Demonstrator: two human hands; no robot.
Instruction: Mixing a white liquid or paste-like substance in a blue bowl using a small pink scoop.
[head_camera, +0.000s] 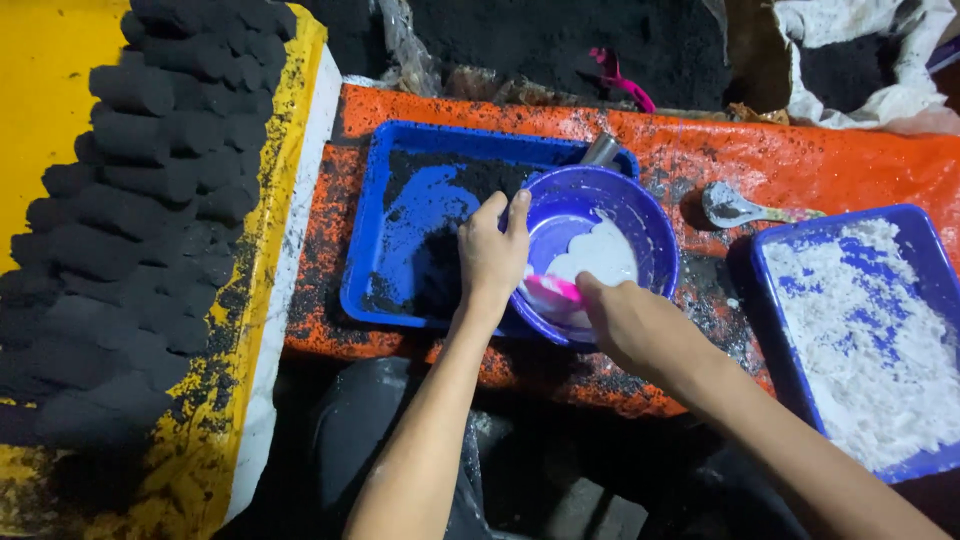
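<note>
While the left hand (492, 250) clamps the rim of the purple bowl (590, 250) at its 9 o'clock side, fingers curled over the edge, the right hand (625, 320) comes in at the bowl's 6 o'clock, closed around a pink tool (553, 292) whose end dips into the contents. What kind of tool it is cannot be told.

Bowl holds a white paste (598, 255), pooled toward 3 o'clock; purple wall still bare at 9 to 12 o'clock. Paste looks wet and partly smooth, so mixing seems under way, not finished. No black powder visible in the bowl.

Bowl sits on the right end of a blue tray (370, 250) carrying a thin scatter of black powder (440, 270); much of the tray floor shows through. At 3 o'clock, well apart, a second blue tray (930, 260) is mostly covered with white powder (870, 330). A metal spoon (735, 207) lies between them on the orange sheet (800, 160).

At 9 o'clock, black pressed cylinders (140, 200) are stacked on a yellow board (40, 110): a good many already formed.
</note>
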